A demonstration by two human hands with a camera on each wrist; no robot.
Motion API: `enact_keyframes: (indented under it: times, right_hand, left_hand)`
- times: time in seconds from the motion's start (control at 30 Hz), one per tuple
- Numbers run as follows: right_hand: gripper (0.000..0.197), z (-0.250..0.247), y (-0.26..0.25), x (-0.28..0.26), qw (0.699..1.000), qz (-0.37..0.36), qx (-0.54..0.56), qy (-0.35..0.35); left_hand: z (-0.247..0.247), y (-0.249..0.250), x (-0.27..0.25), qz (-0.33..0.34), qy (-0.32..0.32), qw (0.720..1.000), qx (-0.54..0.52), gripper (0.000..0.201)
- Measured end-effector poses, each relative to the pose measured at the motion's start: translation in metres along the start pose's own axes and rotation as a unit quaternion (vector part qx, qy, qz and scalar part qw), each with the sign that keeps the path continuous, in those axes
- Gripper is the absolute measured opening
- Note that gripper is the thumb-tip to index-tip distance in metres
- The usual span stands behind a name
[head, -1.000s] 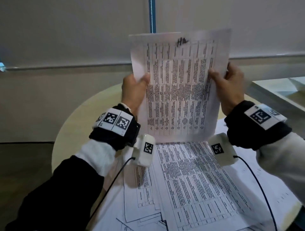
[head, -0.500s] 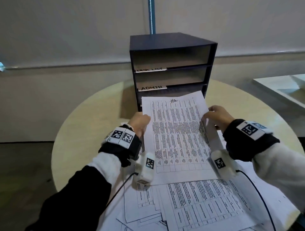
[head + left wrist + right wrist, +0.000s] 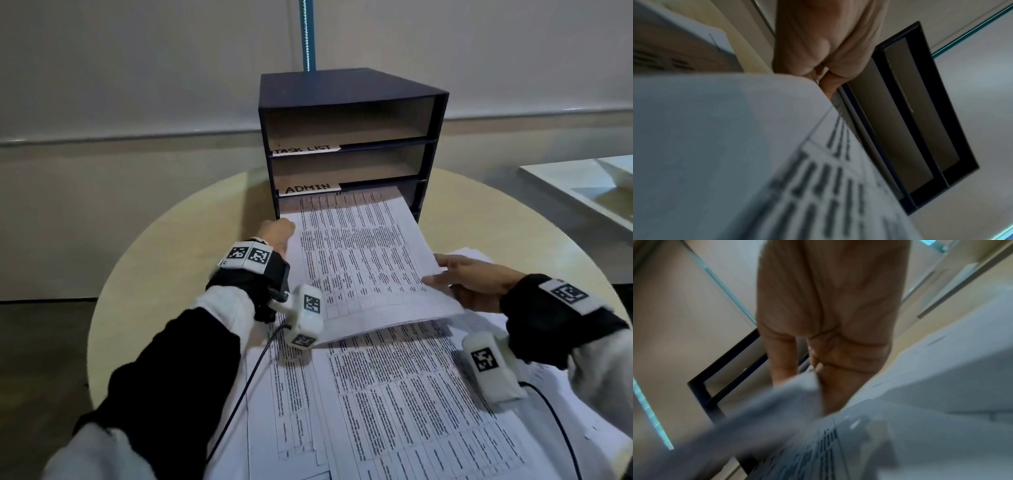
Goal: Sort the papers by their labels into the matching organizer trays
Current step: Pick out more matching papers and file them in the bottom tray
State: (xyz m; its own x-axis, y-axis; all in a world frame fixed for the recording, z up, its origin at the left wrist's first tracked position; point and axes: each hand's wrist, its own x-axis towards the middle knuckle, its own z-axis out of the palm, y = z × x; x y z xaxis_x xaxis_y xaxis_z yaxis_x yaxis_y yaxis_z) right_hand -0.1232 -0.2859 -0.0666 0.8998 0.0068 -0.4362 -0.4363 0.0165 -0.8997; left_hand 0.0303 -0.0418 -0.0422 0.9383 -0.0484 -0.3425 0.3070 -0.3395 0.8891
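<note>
A round, pale wooden table [image 3: 178, 274] is set close to a plain light wall, along which a low ledge runs; a thin blue-green strip [image 3: 306, 34] rises up the wall behind the table. At the far right, part of a white surface [image 3: 582, 185] is seen.

At the back of the table a dark organizer [image 3: 352, 102] is stood, its open fronts turned toward the person. Its upper shelf is labelled "TASK LIST" [image 3: 305, 149] and the shelf below it "ADMIN" [image 3: 308, 188]. The near part of the table is covered by a loose spread of papers [image 3: 394, 411] printed with tables, overlapped at differing angles. Cables are trailed across them from the white wrist cameras.

One printed sheet [image 3: 359, 267] is held above the spread, sloped up toward the organizer, and its far edge is placed at the opening just beneath the ADMIN label. The label written at the top of the sheet cannot be read.

The left hand [image 3: 277, 233] is stretched forward beside the organizer's lower left corner, and the sheet's left edge is pinched between thumb and curled fingers, as is confirmed in the left wrist view. The right hand [image 3: 476, 281] is held lower and nearer, at the sheet's right edge: the thumb is laid on top and the fingers are passed underneath, so that the edge is gripped. The right wrist view is blurred.
</note>
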Motion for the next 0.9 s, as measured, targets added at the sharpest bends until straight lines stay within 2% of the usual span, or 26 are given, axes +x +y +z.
enact_keyframes:
  times: [0.03, 0.13, 0.17, 0.27, 0.37, 0.47, 0.53, 0.67, 0.8, 0.83, 0.9]
  right_hand:
    - [0.033, -0.001, -0.001, 0.002, 1.0, -0.011, 0.017, 0.01]
    - [0.03, 0.001, -0.011, 0.011, 0.993, -0.049, 0.022, 0.101]
    - [0.027, 0.003, -0.016, 0.016, 0.99, -0.059, 0.021, 0.124]
    - [0.015, 0.009, -0.03, 0.037, 0.982, -0.078, 0.042, 0.169]
    - [0.021, 0.022, -0.048, 0.055, 0.968, -0.096, 0.095, 0.211]
    - [0.017, 0.03, -0.063, 0.068, 0.957, -0.104, 0.152, 0.224]
    - [0.012, 0.031, -0.071, 0.073, 0.952, -0.108, 0.201, 0.204]
    - [0.018, 0.033, -0.082, 0.076, 0.949, -0.112, 0.252, 0.154]
    - [0.02, 0.035, -0.083, 0.089, 0.937, -0.125, 0.234, 0.23]
    - [0.021, 0.035, -0.084, 0.094, 0.935, -0.125, 0.22, 0.249]
    - [0.023, 0.036, -0.085, 0.105, 0.933, -0.132, 0.191, 0.277]
  left_hand:
    - [0.0, 0.001, 0.005, -0.029, -0.035, 0.993, -0.107, 0.042]
    - [0.0, -0.016, 0.035, -0.045, -0.085, 0.987, -0.128, 0.045]
    - [-0.001, -0.013, 0.02, -0.045, -0.096, 0.985, -0.136, 0.042]
    - [-0.004, -0.004, -0.011, -0.025, -0.187, 0.964, -0.186, 0.023]
    - [-0.015, -0.001, -0.021, -0.046, -0.237, 0.952, -0.189, 0.011]
    - [-0.02, 0.005, -0.02, -0.045, -0.219, 0.953, -0.206, 0.016]
    - [-0.018, 0.011, -0.016, -0.03, -0.189, 0.952, -0.239, 0.013]
    - [-0.007, 0.02, -0.001, -0.007, -0.126, 0.942, -0.31, 0.01]
    - [0.007, 0.022, 0.004, 0.026, -0.113, 0.926, -0.36, 0.012]
    - [0.009, 0.021, 0.004, 0.042, -0.115, 0.932, -0.342, 0.011]
    - [0.01, 0.019, 0.002, 0.084, -0.111, 0.965, -0.222, 0.008]
